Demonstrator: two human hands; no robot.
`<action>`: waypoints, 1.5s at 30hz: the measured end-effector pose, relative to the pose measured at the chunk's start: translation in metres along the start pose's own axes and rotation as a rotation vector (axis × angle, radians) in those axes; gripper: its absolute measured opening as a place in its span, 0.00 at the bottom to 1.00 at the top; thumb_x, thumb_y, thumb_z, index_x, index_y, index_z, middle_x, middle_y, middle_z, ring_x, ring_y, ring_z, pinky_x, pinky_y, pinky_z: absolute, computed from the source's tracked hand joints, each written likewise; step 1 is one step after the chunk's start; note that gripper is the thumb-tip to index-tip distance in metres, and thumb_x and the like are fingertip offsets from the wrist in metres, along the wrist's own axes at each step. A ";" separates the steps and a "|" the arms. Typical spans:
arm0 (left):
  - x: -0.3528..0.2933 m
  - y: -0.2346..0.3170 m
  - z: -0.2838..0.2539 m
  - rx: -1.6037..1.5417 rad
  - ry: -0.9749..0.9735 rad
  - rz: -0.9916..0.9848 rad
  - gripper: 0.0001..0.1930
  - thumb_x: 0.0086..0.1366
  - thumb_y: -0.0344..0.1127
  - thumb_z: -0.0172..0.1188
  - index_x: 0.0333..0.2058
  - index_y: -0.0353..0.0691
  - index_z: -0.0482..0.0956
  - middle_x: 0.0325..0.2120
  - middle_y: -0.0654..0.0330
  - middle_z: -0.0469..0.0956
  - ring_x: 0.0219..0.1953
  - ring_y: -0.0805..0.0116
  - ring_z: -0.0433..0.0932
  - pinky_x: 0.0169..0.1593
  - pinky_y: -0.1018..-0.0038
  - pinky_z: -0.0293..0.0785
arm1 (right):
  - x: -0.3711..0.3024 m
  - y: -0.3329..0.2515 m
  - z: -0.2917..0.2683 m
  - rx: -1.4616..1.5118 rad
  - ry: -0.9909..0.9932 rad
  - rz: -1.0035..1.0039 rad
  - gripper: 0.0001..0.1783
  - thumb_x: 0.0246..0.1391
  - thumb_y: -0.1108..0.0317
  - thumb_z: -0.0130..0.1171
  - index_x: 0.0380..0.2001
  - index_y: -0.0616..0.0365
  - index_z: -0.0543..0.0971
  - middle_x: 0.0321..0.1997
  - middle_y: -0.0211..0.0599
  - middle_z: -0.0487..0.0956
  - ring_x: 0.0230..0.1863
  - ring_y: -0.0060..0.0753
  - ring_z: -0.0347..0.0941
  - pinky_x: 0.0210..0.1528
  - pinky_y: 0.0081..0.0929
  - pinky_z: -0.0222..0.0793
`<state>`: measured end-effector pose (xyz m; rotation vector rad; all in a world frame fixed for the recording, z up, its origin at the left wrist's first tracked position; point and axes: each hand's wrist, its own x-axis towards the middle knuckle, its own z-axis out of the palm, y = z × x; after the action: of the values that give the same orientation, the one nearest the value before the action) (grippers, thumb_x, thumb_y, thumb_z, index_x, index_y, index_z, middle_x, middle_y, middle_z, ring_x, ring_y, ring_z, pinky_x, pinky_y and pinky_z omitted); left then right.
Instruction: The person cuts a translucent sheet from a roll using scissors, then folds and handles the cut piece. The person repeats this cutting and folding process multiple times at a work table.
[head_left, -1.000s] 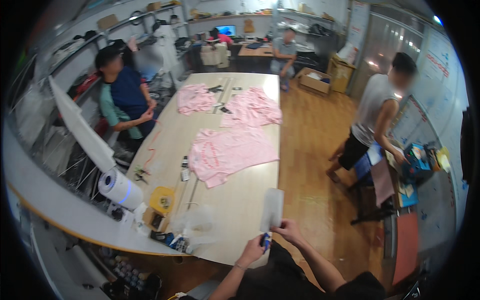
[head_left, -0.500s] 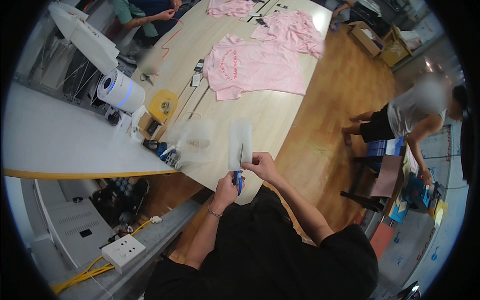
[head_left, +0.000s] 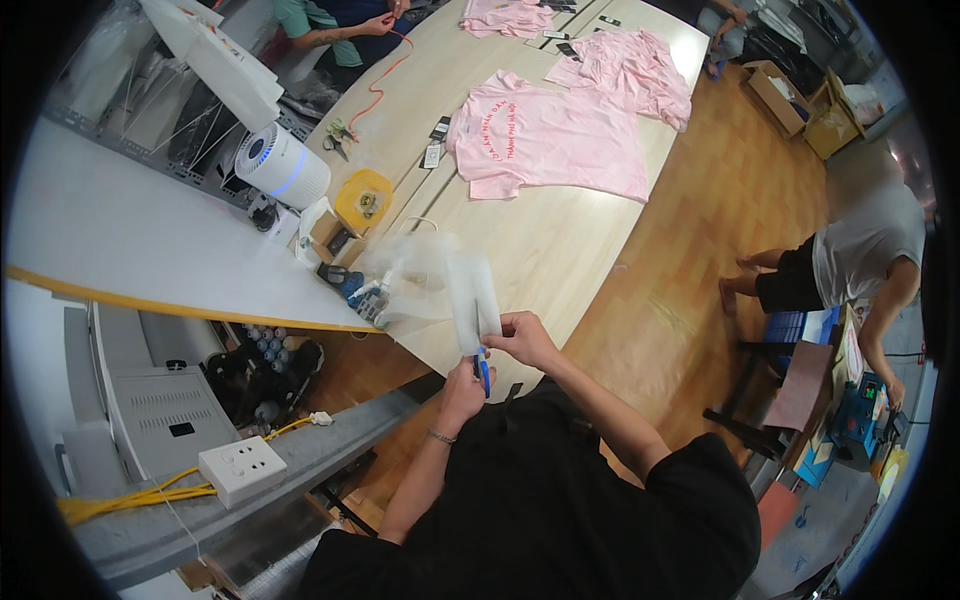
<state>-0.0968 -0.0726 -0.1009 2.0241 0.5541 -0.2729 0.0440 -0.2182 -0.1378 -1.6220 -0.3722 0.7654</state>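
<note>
My left hand point(head_left: 461, 394) is closed around the blue-handled scissors point(head_left: 487, 378), whose blades point away from me into the lower edge of a whitish sheet point(head_left: 465, 305). The sheet is a narrow, slightly see-through piece, held up over the near end of the table. Toward its right side a lengthwise split runs between two strips. My right hand point(head_left: 524, 340) pinches the sheet's lower right corner, just beside the scissors. Most of the blades are hidden by the sheet and my fingers. Crumpled clear plastic point(head_left: 405, 270) lies left of the sheet.
Pink T-shirts point(head_left: 560, 140) lie farther up the table point(head_left: 550, 245). To the left stand a yellow bowl point(head_left: 364, 200), a white cylindrical appliance point(head_left: 285, 165) and a blue tool point(head_left: 345, 282). One person point(head_left: 340, 30) handles red cord; another point(head_left: 870, 240) works at the right.
The whole view has shifted, so the table things sit farther right. The split in the sheet now shows as two parted strips, where a blade lay across it before. Both hands keep their hold.
</note>
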 end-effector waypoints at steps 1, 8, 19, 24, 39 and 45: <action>0.001 0.004 -0.003 0.008 -0.024 -0.038 0.26 0.71 0.41 0.65 0.61 0.31 0.76 0.53 0.49 0.87 0.51 0.58 0.87 0.54 0.67 0.81 | 0.003 0.002 -0.001 -0.046 -0.001 -0.009 0.11 0.57 0.65 0.73 0.38 0.62 0.90 0.27 0.39 0.87 0.28 0.24 0.80 0.37 0.29 0.77; 0.007 -0.005 0.002 0.030 -0.055 -0.020 0.24 0.71 0.40 0.65 0.60 0.31 0.77 0.52 0.48 0.87 0.53 0.55 0.87 0.57 0.64 0.81 | 0.002 0.029 0.001 0.017 0.035 -0.007 0.10 0.56 0.65 0.73 0.37 0.60 0.90 0.27 0.38 0.87 0.28 0.23 0.80 0.37 0.28 0.76; 0.013 -0.005 -0.002 0.076 0.011 0.046 0.21 0.73 0.45 0.63 0.53 0.32 0.81 0.43 0.44 0.88 0.47 0.44 0.87 0.52 0.57 0.81 | 0.002 0.017 0.005 -0.050 0.072 -0.026 0.11 0.56 0.63 0.73 0.36 0.61 0.90 0.25 0.39 0.86 0.27 0.26 0.79 0.35 0.30 0.75; 0.015 -0.025 -0.003 0.136 0.052 -0.050 0.16 0.71 0.39 0.59 0.49 0.32 0.81 0.37 0.34 0.84 0.44 0.30 0.83 0.48 0.43 0.77 | 0.010 0.022 0.008 -0.171 0.004 -0.004 0.11 0.57 0.68 0.73 0.35 0.68 0.89 0.27 0.32 0.86 0.29 0.17 0.77 0.33 0.25 0.73; 0.008 -0.044 0.003 -0.048 0.132 -0.096 0.17 0.67 0.45 0.67 0.45 0.36 0.85 0.35 0.44 0.87 0.39 0.45 0.88 0.45 0.54 0.80 | 0.023 0.030 0.021 0.067 -0.127 0.069 0.08 0.61 0.77 0.69 0.40 0.73 0.86 0.33 0.40 0.88 0.34 0.25 0.83 0.39 0.24 0.77; 0.015 -0.058 0.008 -0.048 0.151 -0.009 0.16 0.67 0.42 0.67 0.44 0.35 0.85 0.34 0.44 0.87 0.38 0.44 0.87 0.44 0.53 0.80 | 0.029 0.042 0.018 0.017 -0.125 0.036 0.07 0.60 0.78 0.70 0.40 0.72 0.86 0.33 0.39 0.88 0.33 0.25 0.83 0.39 0.24 0.76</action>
<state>-0.1123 -0.0514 -0.1558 2.0069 0.6574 -0.1112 0.0460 -0.1949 -0.1869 -1.5727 -0.4258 0.8976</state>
